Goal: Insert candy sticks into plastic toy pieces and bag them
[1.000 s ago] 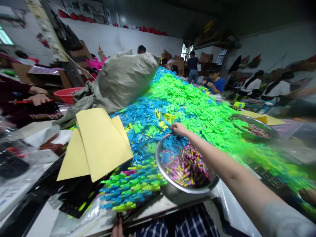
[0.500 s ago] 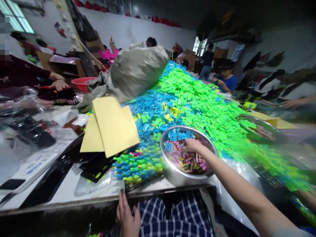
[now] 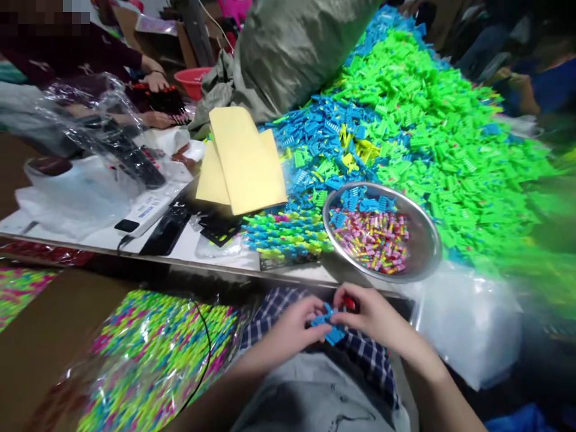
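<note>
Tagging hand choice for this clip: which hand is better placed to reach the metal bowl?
Probably the right hand: it's nearer the metal bowl; the left hand lies farther off. Both hold the blue piece.

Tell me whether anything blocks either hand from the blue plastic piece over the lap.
Nothing visible does: the left hand and right hand both have their fingers on the blue plastic piece.
</note>
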### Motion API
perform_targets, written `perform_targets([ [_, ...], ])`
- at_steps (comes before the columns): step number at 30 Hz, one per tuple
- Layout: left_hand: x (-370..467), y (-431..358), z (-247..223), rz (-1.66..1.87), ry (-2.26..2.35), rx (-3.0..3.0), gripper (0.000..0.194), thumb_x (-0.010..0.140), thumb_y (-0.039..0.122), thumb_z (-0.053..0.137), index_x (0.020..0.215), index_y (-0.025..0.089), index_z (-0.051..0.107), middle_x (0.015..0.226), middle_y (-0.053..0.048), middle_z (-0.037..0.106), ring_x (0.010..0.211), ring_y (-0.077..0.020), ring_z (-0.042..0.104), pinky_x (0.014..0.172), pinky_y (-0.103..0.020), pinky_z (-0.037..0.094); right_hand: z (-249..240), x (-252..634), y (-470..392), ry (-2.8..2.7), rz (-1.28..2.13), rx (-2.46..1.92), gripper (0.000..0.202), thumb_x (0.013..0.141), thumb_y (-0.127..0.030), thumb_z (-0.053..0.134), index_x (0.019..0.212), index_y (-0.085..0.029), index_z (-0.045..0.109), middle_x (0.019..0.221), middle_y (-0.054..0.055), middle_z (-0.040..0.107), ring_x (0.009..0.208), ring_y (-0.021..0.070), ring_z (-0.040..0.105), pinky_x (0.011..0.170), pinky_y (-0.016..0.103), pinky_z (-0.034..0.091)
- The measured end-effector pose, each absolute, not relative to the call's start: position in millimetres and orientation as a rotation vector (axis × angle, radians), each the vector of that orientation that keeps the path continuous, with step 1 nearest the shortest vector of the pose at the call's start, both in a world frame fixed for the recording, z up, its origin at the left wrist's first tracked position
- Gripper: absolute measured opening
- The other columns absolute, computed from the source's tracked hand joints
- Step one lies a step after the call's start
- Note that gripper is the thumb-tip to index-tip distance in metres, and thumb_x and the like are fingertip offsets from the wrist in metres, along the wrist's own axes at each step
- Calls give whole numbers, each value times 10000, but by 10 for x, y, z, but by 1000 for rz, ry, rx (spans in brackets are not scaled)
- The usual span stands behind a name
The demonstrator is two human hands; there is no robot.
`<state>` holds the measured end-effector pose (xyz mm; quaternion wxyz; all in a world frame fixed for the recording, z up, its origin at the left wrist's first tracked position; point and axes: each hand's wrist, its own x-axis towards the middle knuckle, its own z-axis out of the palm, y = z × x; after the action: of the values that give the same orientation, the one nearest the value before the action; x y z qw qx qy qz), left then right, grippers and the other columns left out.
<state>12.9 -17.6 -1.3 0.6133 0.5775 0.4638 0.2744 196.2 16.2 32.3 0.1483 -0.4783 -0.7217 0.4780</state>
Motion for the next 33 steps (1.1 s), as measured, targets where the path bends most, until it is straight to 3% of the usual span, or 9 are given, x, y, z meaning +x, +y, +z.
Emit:
perform_targets([
  [5,195,-174,-16,707,1175,990,236,688,293,633,870,183,531,819,-11,636,750,-156,614,697,-271,470,170,2019,92,-1552,1225,-1361,285,799,-276,492,1080,-231,508,1001,46,569,936,176,536,839,305,410],
  [9,249,-171,-75,904,1258,643,378,655,307,679,978,180,531,867,-49,660,727,-160,622,712,-283,465,100,2040,-81,-1291,1514,-1266,429,800,-286,530,1209,-243,408,932,34,612,860,158,565,786,303,430],
  [16,319,-140,-26,1074,1198,353,325,584,212,733,864,155,578,782,4,635,716,-102,579,730,-224,442,-133,1925,-289,-866,1864,-1292,250,655,-327,697,813,-179,571,635,-16,628,573,107,565,526,213,408],
  [25,380,-164,40,1058,1189,450,325,620,199,707,913,175,569,841,3,645,753,-105,592,729,-217,451,-197,1885,-240,-736,1733,-1254,251,692,-352,678,874,-183,642,594,-41,592,509,62,497,484,177,381],
  [29,351,-157,27,922,1328,773,236,615,228,705,800,170,572,751,16,621,696,-111,574,692,-232,450,-124,1794,-250,-573,1632,-1063,249,769,-408,579,929,-218,560,825,3,651,495,82,529,411,197,409],
  [31,338,-146,28,888,1354,947,213,617,219,693,785,173,570,790,3,615,740,-126,573,705,-240,445,-88,1737,-273,-553,1631,-1016,250,773,-413,572,919,-212,542,878,32,659,563,117,586,458,231,464],
  [33,328,-150,6,964,1347,1014,339,595,206,694,905,198,559,960,-22,603,866,-148,562,756,-247,435,-70,1697,-306,-587,1558,-1059,229,764,-388,594,899,-211,540,823,29,670,645,138,620,578,262,507],
])
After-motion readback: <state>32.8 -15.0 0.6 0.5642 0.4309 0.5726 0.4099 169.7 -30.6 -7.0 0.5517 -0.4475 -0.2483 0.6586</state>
